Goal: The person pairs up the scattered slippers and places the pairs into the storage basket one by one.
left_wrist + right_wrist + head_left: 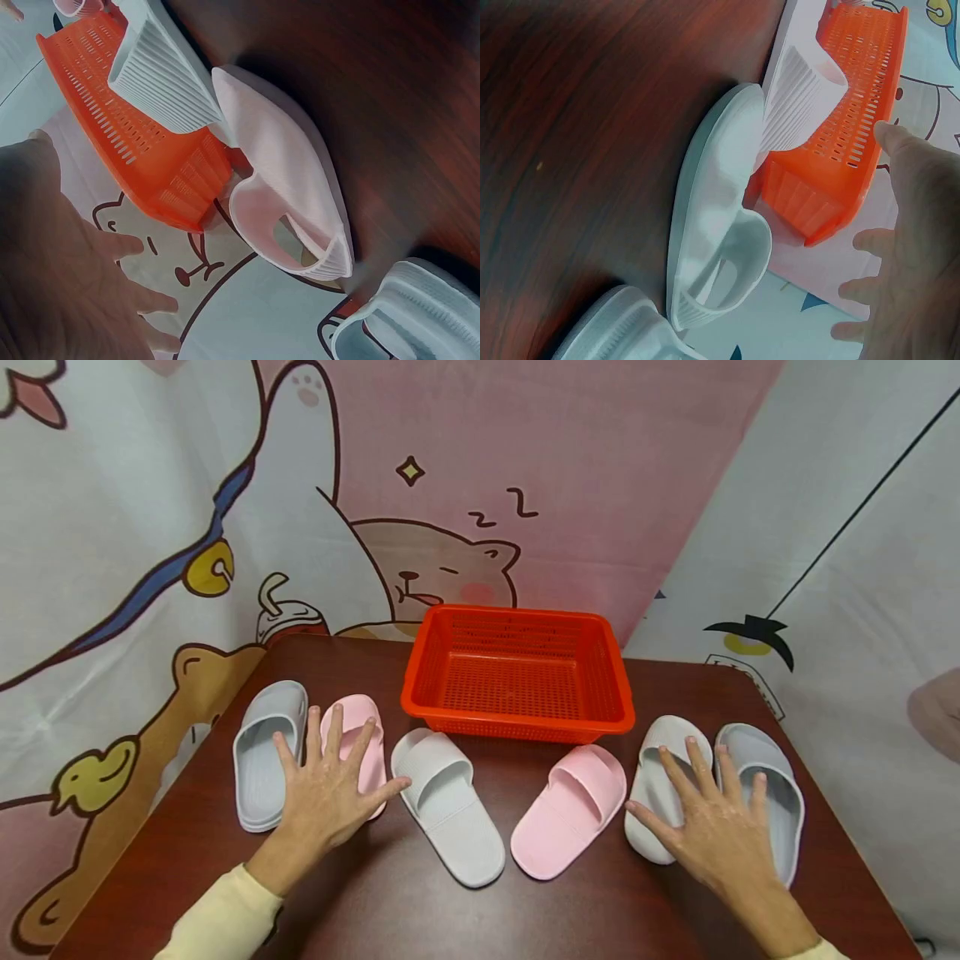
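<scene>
My left hand (326,789) hovers with fingers spread above a pink slipper (372,777), partly hiding it. Left of that hand lies a grey slipper (258,768). On the other side, my right hand (716,831) is spread out over a white slipper (654,797) and a second grey slipper (783,810). Between the hands lie another white slipper (457,818) and another pink slipper (562,818), both angled on the table. In the left wrist view the palm is apart from the pink slipper (277,150); the right wrist view likewise shows a gap to the white slipper (712,172).
A red plastic basket (517,727) with perforated walls stands behind the slippers at the far edge of the dark brown table (420,918). Nothing shows inside it. A cartoon-printed cloth (600,468) hangs around the back and sides.
</scene>
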Tool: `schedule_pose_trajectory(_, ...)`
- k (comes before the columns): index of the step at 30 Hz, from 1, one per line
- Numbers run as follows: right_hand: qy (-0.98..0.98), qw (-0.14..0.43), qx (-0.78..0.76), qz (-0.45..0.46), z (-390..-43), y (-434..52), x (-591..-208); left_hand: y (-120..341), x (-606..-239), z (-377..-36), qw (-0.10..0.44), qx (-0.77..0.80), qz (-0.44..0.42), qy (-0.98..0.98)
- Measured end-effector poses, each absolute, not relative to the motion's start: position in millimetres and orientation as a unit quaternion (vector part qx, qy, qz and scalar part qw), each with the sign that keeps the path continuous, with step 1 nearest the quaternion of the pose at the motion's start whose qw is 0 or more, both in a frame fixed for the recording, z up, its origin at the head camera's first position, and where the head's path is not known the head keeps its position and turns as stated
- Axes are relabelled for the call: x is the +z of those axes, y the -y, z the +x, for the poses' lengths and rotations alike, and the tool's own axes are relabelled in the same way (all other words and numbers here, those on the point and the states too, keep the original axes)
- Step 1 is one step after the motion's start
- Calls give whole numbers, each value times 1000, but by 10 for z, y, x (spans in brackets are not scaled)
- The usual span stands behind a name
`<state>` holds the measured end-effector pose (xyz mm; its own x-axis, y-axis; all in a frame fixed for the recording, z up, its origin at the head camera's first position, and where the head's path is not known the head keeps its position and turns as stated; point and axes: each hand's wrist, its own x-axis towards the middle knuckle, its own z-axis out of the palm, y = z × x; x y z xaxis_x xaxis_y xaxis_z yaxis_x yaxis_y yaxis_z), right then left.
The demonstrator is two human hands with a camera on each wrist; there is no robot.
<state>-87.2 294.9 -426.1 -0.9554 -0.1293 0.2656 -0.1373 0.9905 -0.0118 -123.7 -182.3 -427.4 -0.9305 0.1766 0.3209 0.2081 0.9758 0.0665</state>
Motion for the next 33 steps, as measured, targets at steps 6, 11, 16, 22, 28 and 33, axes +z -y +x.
schedule_pose_trajectory(6, 955, 173, 63, 231, -981, -2928, -4284, 1850, -4233, -1261, 158, -43, -98, 982)
schedule_pose_trajectory(11, 937, 133, 99, 306, -1136, -2854, -4285, 1919, -4171, -1332, 156, -58, -112, 980)
schedule_pose_trajectory(16, 942, 75, 104, 309, -1245, -2798, -4281, 2085, -4154, -1459, 128, -107, -182, 969)
schedule_pose_trajectory(22, 929, 77, 126, 340, -1277, -2704, -4436, 2464, -4155, -1597, 67, -115, -295, 946)
schedule_pose_trajectory(28, 924, 74, 122, 355, -1263, -2696, -4491, 2672, -4155, -1897, 43, -82, -364, 927)
schedule_pose_trajectory(33, 915, 63, 110, 383, -1343, -2704, -4434, 2670, -4168, -2164, 10, -34, -355, 934)
